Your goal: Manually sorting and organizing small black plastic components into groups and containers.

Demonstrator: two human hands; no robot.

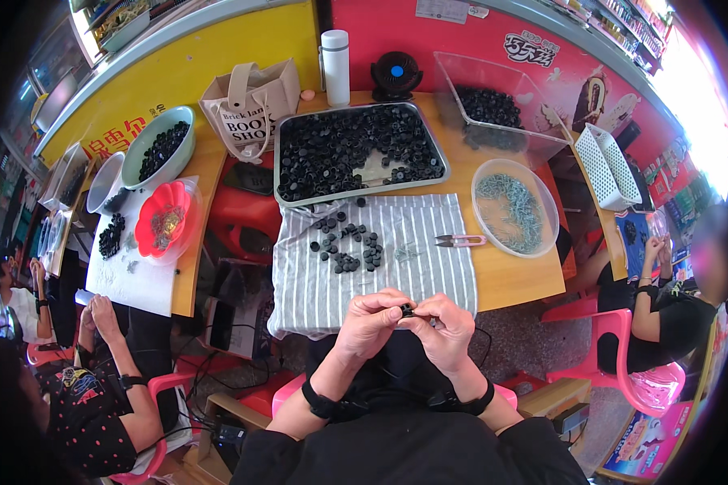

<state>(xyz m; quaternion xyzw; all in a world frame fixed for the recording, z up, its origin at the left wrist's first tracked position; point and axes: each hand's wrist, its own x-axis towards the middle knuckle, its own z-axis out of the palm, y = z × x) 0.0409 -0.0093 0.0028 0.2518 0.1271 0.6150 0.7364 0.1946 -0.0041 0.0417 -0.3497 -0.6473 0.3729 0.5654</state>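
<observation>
My left hand (366,326) and my right hand (443,330) meet just past the near edge of the striped cloth. Between their fingertips they pinch a small black round part (407,310), mostly covered by the fingers. Beyond them, a loose group of black caps (349,249) lies on the grey-and-white striped cloth (299,295). A little heap of thin pale pins (406,252) rests to the right of the caps. Farther right, thread snips (461,240) with a pinkish handle lie at the cloth's edge.
A metal tray (356,196) heaped with black caps stands behind the cloth. At right are a round tub (548,234) of bluish pins and a clear bin (542,144) of black parts. A canvas bag (255,105), white bottle (336,73) and fan (396,74) stand behind. People sit at both sides.
</observation>
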